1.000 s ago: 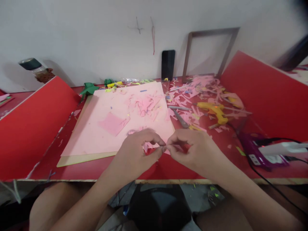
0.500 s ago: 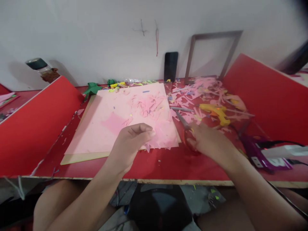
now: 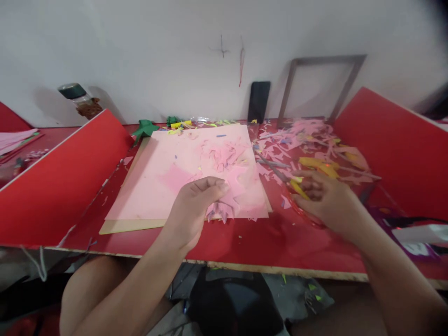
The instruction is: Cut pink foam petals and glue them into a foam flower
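Note:
My left hand (image 3: pixel 194 207) is closed on a small pink paper cut-out (image 3: pixel 224 208), held at the near edge of a large pink sheet (image 3: pixel 164 186) on the red table (image 3: pixel 266 242). To the right, my right hand (image 3: pixel 325 198) has its fingers curled around the red handles of a pair of scissors (image 3: pixel 278 171). The grey blades point away to the left, lying among pink scraps. A yellow scrap (image 3: pixel 299 189) shows at the fingertips.
A yellow glue gun (image 3: pixel 318 164) lies in pink offcuts (image 3: pixel 308 135) behind my right hand. Red divider boards stand at the left (image 3: pixel 59 177) and right (image 3: pixel 392 140). A phone (image 3: pixel 259 101) and an empty frame (image 3: pixel 322 84) lean on the wall. A power strip (image 3: pixel 420 233) sits far right.
My hands were pinching the cut-out together; my right hand let go, moved right and closed on the scissors' handles. My left hand kept the cut-out. The view shifted left.

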A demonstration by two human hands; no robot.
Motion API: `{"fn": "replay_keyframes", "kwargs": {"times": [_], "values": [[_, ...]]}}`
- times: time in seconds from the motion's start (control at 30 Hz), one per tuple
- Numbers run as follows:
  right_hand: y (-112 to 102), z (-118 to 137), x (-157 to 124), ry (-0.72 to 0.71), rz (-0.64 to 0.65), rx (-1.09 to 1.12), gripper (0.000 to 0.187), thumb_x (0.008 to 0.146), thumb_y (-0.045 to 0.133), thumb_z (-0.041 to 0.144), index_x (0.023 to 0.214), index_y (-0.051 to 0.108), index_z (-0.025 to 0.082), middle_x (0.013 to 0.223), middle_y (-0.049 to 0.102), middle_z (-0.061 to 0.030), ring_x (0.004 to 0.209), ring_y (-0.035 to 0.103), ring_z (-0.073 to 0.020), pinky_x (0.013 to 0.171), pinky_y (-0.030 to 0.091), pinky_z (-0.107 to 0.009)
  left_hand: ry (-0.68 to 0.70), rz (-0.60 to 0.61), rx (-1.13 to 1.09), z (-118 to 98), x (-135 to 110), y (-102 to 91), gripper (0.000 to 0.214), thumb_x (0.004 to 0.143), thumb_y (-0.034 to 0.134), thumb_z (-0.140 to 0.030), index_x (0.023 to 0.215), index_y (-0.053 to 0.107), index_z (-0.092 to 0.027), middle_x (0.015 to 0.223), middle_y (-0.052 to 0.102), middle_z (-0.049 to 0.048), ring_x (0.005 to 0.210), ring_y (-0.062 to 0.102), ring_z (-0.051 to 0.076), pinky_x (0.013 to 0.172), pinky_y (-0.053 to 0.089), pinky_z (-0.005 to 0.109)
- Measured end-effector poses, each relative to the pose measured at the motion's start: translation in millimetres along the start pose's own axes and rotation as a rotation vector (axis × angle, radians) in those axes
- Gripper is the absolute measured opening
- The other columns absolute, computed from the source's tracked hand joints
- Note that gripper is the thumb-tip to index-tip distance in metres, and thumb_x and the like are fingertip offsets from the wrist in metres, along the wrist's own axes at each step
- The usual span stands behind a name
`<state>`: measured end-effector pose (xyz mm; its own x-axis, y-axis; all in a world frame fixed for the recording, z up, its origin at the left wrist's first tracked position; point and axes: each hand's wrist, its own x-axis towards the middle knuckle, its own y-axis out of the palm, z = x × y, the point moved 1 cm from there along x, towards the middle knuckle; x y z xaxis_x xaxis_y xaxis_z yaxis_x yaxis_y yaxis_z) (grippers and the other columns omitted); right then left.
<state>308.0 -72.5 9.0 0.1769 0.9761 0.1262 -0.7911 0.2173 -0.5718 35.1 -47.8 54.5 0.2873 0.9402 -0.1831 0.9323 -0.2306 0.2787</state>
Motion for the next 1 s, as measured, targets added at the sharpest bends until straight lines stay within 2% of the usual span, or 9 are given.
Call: {"fn": "replay_keyframes", "kwargs": {"times": [0.1, 0.2, 0.27, 0.33, 0.43, 0.57, 0.67, 0.8, 1.0], "values": [[15.0, 17.0, -17.4, 0.065, 0.054, 0.347, 0.048, 0.070, 0.083, 0.041, 0.111, 0.067, 0.021, 0.074, 0.060, 0.0017, 0.057, 0.057, -0.0145, 0.051, 0.051, -0.028, 0.027, -0.031, 0.006, -0.7, 1.8, -2.3, 0.014, 0.079, 0.075, -0.029, 0.072, 0.067, -0.020, 0.061, 0.061, -0.0026, 0.050, 0.055, 0.010, 0.049, 0.043, 0.024], [29.5, 34.5, -35.6, 0.032, 0.165, 0.529, 0.041, 0.079, 0.078, 0.047, 0.112, 0.067, 0.024, 0.073, 0.056, 0.0034, 0.052, 0.056, -0.0117, 0.052, 0.054, -0.027, 0.067, -0.059, 0.006, -1.1, 3.2, -2.8, 0.017, 0.080, 0.076, -0.030, 0.071, 0.067, -0.019, 0.065, 0.060, -0.0026, 0.056, 0.056, 0.010, 0.059, 0.048, 0.024], [31.4, 40.7, -46.5, -0.007, 0.305, 0.551, 0.041, 0.086, 0.071, 0.051, 0.117, 0.065, 0.026, 0.081, 0.061, 0.0006, 0.060, 0.063, -0.0141, 0.060, 0.058, -0.029, 0.078, -0.078, -0.004, -1.5, 3.6, -2.4, 0.018, 0.079, 0.078, -0.030, 0.071, 0.067, -0.018, 0.070, 0.060, -0.0021, 0.064, 0.058, 0.010, 0.065, 0.050, 0.023], [27.9, 43.6, -55.5, -0.025, 0.420, 0.493, 0.044, 0.090, 0.067, 0.054, 0.124, 0.063, 0.027, 0.099, 0.067, -0.0055, 0.079, 0.070, -0.0192, 0.072, 0.060, -0.031, 0.083, -0.084, -0.027, -2.5, 3.3, -1.6, 0.019, 0.078, 0.080, -0.031, 0.071, 0.068, -0.017, 0.075, 0.060, -0.0015, 0.069, 0.059, 0.010, 0.068, 0.052, 0.022], [22.5, 47.8, -62.0, -0.038, 0.391, 0.399, 0.047, 0.093, 0.060, 0.057, 0.130, 0.060, 0.028, 0.107, 0.068, -0.0082, 0.090, 0.069, -0.0217, 0.077, 0.060, -0.032, 0.097, -0.085, -0.067, -4.8, 1.9, 0.6, 0.018, 0.078, 0.080, -0.030, 0.074, 0.070, -0.017, 0.076, 0.061, -0.0010, 0.071, 0.061, 0.011, 0.070, 0.054, 0.023], [28.3, 57.9, -60.2, -0.127, 0.315, 0.222, 0.040, 0.091, 0.064, 0.051, 0.120, 0.065, 0.024, 0.080, 0.062, -0.0025, 0.068, 0.060, -0.0167, 0.058, 0.051, -0.024, 0.104, -0.081, -0.103, -7.3, -1.3, 5.2, 0.016, 0.080, 0.079, -0.027, 0.072, 0.069, -0.017, 0.072, 0.060, -0.0014, 0.069, 0.063, 0.011, 0.071, 0.056, 0.023], [34.2, 65.2, -59.9, -0.145, 0.295, 0.122, 0.039, 0.089, 0.068, 0.046, 0.118, 0.069, 0.020, 0.073, 0.060, -0.0005, 0.061, 0.055, -0.0146, 0.055, 0.046, -0.022, 0.075, -0.088, -0.107, -6.4, -3.6, 8.5, 0.017, 0.079, 0.080, -0.027, 0.072, 0.069, -0.017, 0.069, 0.058, -0.0024, 0.065, 0.062, 0.011, 0.067, 0.056, 0.023], [37.5, 69.7, -64.6, -0.130, 0.318, 0.122, 0.036, 0.091, 0.064, 0.047, 0.111, 0.071, 0.018, 0.066, 0.056, 0.0013, 0.057, 0.051, -0.0133, 0.053, 0.043, -0.022, 0.061, -0.074, -0.089, -3.2, -5.4, 12.1, 0.018, 0.077, 0.081, -0.026, 0.069, 0.067, -0.017, 0.067, 0.060, -0.0033, 0.062, 0.061, 0.009, 0.067, 0.057, 0.022], [42.7, 65.6, -68.3, -0.117, 0.317, 0.188, 0.029, 0.090, 0.065, 0.046, 0.089, 0.068, 0.016, 0.061, 0.041, 0.0040, 0.055, 0.035, -0.0105, 0.048, 0.030, -0.021, 0.062, -0.082, -0.081, -2.4, -7.5, 16.5, 0.018, 0.076, 0.081, -0.024, 0.067, 0.067, -0.017, 0.067, 0.063, -0.0028, 0.063, 0.062, 0.009, 0.070, 0.060, 0.023]]}}
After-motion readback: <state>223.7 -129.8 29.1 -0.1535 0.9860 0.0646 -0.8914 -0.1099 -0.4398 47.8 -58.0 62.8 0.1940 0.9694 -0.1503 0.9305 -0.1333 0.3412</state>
